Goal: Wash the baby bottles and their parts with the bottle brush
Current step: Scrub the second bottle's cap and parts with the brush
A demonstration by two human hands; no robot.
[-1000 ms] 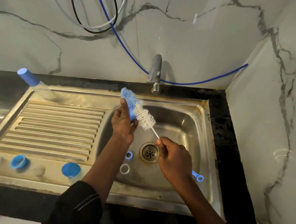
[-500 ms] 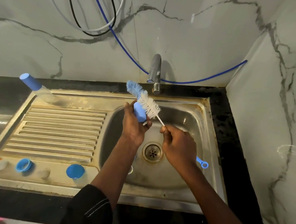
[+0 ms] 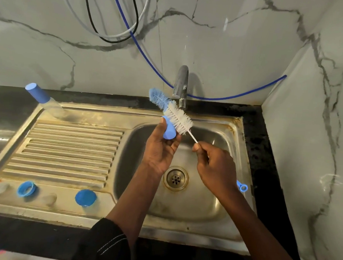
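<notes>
A grey-veined marble wall (image 3: 231, 53) is rising behind and to the right of a black tabletop (image 3: 265, 155). A steel sink (image 3: 64, 153) is sitting in that tabletop, its ribbed drainboard lying to the left of the basin. A metal tap (image 3: 181, 84) is standing at the back rim, and a blue hose (image 3: 239, 95) is running along the wall behind it.

The person's 2 hands are working apart from each other above the basin. The left hand (image 3: 161, 151) is gripping a small blue cap (image 3: 169, 130), thumb on 1 side and fingers curled under it. The right hand (image 3: 216, 166) is pinching the thin white stem of the bottle brush (image 3: 177, 120). The brush is slanting up to the left, and its white bristles are pressing against the top of the cap while its blue tip is reaching toward the tap.

A clear baby bottle (image 3: 47, 102) with a blue cover is standing at the back left corner of the drainboard. On the front ledge, a blue ring (image 3: 26, 189) and a blue lid (image 3: 85, 197) are lying well apart. The round drain (image 3: 175, 178) is showing between the 2 wrists. The brush's blue handle loop (image 3: 242, 187) is poking out just below the right hand.
</notes>
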